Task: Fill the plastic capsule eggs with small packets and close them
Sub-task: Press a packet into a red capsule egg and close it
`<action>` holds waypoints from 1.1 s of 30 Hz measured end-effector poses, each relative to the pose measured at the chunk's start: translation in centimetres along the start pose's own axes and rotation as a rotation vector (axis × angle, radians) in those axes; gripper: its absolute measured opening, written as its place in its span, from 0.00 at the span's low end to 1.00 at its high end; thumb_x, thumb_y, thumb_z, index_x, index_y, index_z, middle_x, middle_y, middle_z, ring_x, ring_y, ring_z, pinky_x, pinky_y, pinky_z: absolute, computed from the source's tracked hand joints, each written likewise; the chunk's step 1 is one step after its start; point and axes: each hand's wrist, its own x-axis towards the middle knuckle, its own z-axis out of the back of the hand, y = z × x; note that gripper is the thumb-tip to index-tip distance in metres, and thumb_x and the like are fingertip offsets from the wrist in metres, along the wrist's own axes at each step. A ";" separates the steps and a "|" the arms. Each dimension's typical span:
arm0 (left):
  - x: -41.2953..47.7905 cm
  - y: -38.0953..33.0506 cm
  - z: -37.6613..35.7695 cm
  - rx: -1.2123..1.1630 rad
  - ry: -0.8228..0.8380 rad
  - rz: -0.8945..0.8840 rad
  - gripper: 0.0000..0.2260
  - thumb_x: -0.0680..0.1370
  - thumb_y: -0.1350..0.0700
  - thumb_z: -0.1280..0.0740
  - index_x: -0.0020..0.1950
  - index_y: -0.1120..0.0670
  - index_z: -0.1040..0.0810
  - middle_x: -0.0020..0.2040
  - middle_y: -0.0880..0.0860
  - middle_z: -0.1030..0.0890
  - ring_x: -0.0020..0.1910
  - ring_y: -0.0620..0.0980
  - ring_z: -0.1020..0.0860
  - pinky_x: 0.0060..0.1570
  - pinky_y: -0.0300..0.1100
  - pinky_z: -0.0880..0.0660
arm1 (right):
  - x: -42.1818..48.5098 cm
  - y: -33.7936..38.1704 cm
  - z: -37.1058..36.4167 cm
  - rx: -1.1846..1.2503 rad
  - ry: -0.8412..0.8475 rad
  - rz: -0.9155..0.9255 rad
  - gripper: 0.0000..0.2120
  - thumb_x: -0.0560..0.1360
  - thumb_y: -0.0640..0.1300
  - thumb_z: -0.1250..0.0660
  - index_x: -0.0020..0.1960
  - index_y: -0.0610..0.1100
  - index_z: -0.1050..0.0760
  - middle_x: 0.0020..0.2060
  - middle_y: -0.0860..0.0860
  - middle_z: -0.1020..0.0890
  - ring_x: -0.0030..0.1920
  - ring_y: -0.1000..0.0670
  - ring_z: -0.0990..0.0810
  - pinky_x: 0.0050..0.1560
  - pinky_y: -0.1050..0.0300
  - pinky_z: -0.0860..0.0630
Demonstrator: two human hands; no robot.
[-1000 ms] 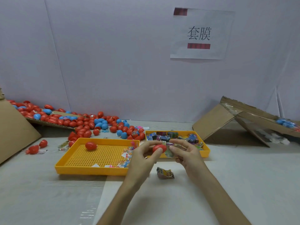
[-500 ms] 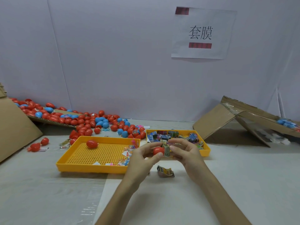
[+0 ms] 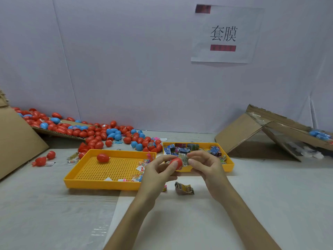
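My left hand (image 3: 156, 170) grips a red egg half (image 3: 175, 162) between thumb and fingers, just above the table in front of the trays. My right hand (image 3: 205, 166) pinches a small printed packet (image 3: 184, 160) whose end sits at the mouth of that egg half. A crumpled packet (image 3: 183, 188) lies on the table below both hands. A closed red egg (image 3: 102, 157) rests in the perforated yellow tray (image 3: 100, 184). The smaller yellow tray (image 3: 229, 165) behind my hands holds several blue and dark packets (image 3: 182, 149).
A heap of red and blue eggs (image 3: 100, 134) spreads along the back left, partly on a cardboard sheet. Two red egg pieces (image 3: 43, 158) lie left of the trays. A folded cardboard box (image 3: 261, 134) stands at the right. Cardboard leans at the far left (image 3: 16, 141).
The egg, whole a second ago, now shows as one half in my left hand. My right hand has brought a packet to its open end. The view shifted slightly.
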 end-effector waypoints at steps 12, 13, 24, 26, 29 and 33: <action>-0.1 -0.1 -0.1 -0.011 0.067 0.062 0.12 0.82 0.46 0.37 0.57 0.51 0.20 0.41 0.57 0.13 0.40 0.56 0.14 0.39 0.40 0.18 | -0.2 0.0 -0.3 -0.087 0.022 0.103 0.08 0.69 0.42 0.22 0.48 0.49 0.14 0.47 0.49 0.14 0.52 0.50 0.16 0.51 0.60 0.22; -0.1 -0.1 -0.1 -0.010 0.066 0.065 0.12 0.82 0.46 0.37 0.56 0.51 0.20 0.41 0.57 0.13 0.39 0.56 0.14 0.38 0.40 0.18 | -0.2 0.0 -0.4 -0.091 0.024 0.110 0.08 0.70 0.41 0.22 0.48 0.49 0.14 0.47 0.49 0.14 0.51 0.49 0.16 0.51 0.60 0.22; 0.1 0.1 0.0 -0.004 0.026 0.070 0.12 0.82 0.47 0.37 0.53 0.53 0.19 0.36 0.60 0.15 0.31 0.53 0.17 0.32 0.39 0.21 | -0.5 0.4 -1.0 -0.094 0.080 0.154 0.07 0.67 0.39 0.22 0.43 0.49 0.16 0.46 0.52 0.17 0.46 0.47 0.16 0.49 0.56 0.20; 0.1 0.1 0.0 -0.003 0.006 0.058 0.13 0.82 0.46 0.37 0.53 0.53 0.19 0.36 0.59 0.15 0.31 0.52 0.17 0.31 0.39 0.21 | -0.5 0.4 -1.0 -0.119 0.099 0.148 0.10 0.68 0.36 0.21 0.44 0.49 0.16 0.47 0.52 0.17 0.47 0.47 0.16 0.49 0.56 0.20; -0.1 0.0 -0.1 0.008 0.000 0.041 0.13 0.82 0.46 0.38 0.53 0.52 0.19 0.36 0.58 0.15 0.32 0.51 0.17 0.32 0.38 0.21 | -0.4 0.1 -1.2 -0.174 0.066 0.170 0.11 0.69 0.33 0.23 0.44 0.48 0.15 0.47 0.51 0.17 0.47 0.48 0.15 0.51 0.56 0.20; -0.1 0.0 -0.2 -0.023 0.016 0.035 0.10 0.83 0.50 0.37 0.54 0.52 0.17 0.38 0.58 0.14 0.35 0.51 0.16 0.35 0.37 0.20 | -0.3 0.1 -1.2 -0.188 0.020 0.236 0.12 0.70 0.31 0.24 0.42 0.48 0.15 0.45 0.50 0.17 0.48 0.49 0.16 0.51 0.59 0.21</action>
